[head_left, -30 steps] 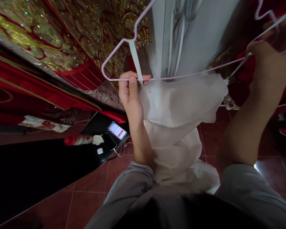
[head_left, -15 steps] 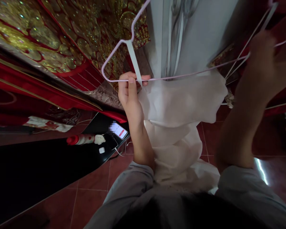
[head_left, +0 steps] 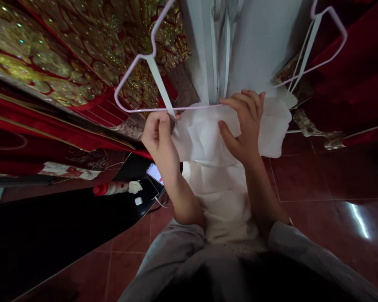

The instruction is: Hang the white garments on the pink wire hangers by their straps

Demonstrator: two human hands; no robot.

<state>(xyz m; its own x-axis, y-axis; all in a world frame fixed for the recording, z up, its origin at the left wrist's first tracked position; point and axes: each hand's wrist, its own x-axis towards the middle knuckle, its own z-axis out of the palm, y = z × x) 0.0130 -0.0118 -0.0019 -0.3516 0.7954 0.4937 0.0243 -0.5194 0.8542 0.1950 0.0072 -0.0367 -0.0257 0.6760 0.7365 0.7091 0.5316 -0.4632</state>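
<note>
A thin pink clothes hanger (head_left: 195,108) spans the upper middle of the head view, carrying a sheer white garment (head_left: 204,134) by white straps (head_left: 159,79). My left hand (head_left: 159,130) is closed at the foot of the left strap, just under the hanger's bar, thumb against bent fingers. Over the garment's top edge, my right hand (head_left: 242,121) has its thumb and fingers apart, fingertips close to the bar. Whether they touch the cloth I cannot tell. At the right end, another strap (head_left: 308,50) loops over the hanger's shoulder. The garment's lower part falls between my forearms.
Gold-sequinned red garments (head_left: 91,54) hang at the left, and more red cloth (head_left: 359,67) at the right. A black table (head_left: 66,235) at lower left bears a red-capped bottle (head_left: 110,188), a phone (head_left: 155,173) and a small white case (head_left: 138,201). Red tiles (head_left: 315,176) cover the floor.
My right hand has come from the hanger's right end to its middle and its fingers have spread. The hanger and my left hand have shifted slightly left in view.
</note>
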